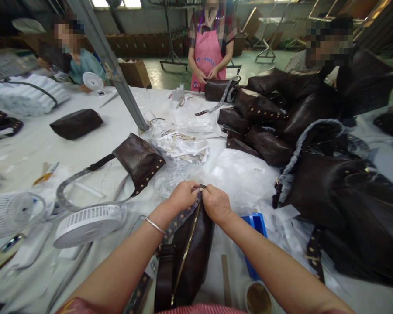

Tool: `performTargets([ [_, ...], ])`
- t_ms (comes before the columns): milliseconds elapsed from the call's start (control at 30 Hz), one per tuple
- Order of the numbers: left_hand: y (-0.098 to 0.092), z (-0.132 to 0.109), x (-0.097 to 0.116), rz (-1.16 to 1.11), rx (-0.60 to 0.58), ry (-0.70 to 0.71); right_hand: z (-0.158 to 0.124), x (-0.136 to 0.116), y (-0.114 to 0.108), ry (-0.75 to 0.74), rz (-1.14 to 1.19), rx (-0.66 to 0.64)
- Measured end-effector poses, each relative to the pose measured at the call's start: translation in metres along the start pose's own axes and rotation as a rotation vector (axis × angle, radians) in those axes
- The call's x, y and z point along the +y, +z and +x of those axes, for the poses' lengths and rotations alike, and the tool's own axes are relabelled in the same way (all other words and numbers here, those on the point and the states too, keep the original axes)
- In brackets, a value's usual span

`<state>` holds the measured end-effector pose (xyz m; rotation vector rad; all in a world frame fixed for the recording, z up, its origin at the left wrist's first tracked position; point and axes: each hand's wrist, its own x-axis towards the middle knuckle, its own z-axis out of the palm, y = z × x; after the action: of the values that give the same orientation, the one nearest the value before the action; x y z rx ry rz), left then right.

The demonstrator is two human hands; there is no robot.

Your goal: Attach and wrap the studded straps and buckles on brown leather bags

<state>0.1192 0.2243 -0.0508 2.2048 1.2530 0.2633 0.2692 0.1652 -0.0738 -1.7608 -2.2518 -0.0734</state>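
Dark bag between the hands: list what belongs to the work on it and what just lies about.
In the job:
- dark bag
- plastic-wrapped strap, pinched by the left hand
- right hand, gripping the bag's end

Apparently just lying about:
- white fans
- phone

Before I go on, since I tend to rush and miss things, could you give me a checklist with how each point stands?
1. Left hand gripping at the far end of the dark bag: ok.
2. Right hand closed there too, beside the left: ok.
3. Gold zip fully shut: cannot tell; its ends are unclear.
4. Join at the fingertips properly seated: cannot tell; fingers cover it.
5. Space by right forearm uncluttered: not ok; blue container there.
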Motion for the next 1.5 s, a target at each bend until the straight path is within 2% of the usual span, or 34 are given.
performTargets([
  [133,0.007,-0.005,0.007,-0.012,0.049,0.022,0.001,0.006,0.007,-0.024,0.032,0.031],
  [233,0.011,-0.006,0.012,0.008,0.076,0.005,0.002,0.016,0.016,-0.102,0.114,0.068],
  [333,0.014,-0.005,0.013,0.027,0.071,-0.015,0.003,0.026,0.023,-0.211,0.172,0.092],
  [467,0.014,-0.001,0.009,0.044,0.046,-0.044,0.004,0.031,0.026,-0.249,0.186,0.084],
  [700,0.008,0.005,0.003,0.038,0.01,-0.065,0.006,0.026,0.033,-0.151,0.233,0.084],
  [900,0.015,-0.001,0.005,-0.035,0.025,-0.079,0.023,0.048,0.033,0.037,0.297,0.112],
  [1033,0.018,-0.001,0.001,-0.104,0.058,-0.097,0.024,0.056,0.026,-0.001,0.386,0.057],
  [1233,0.025,-0.005,-0.006,-0.201,0.098,-0.088,0.008,0.044,0.023,-0.071,0.657,0.052],
  [1500,0.033,-0.009,-0.002,-0.22,0.156,-0.165,0.017,0.037,0.018,-0.024,0.61,0.024],
])
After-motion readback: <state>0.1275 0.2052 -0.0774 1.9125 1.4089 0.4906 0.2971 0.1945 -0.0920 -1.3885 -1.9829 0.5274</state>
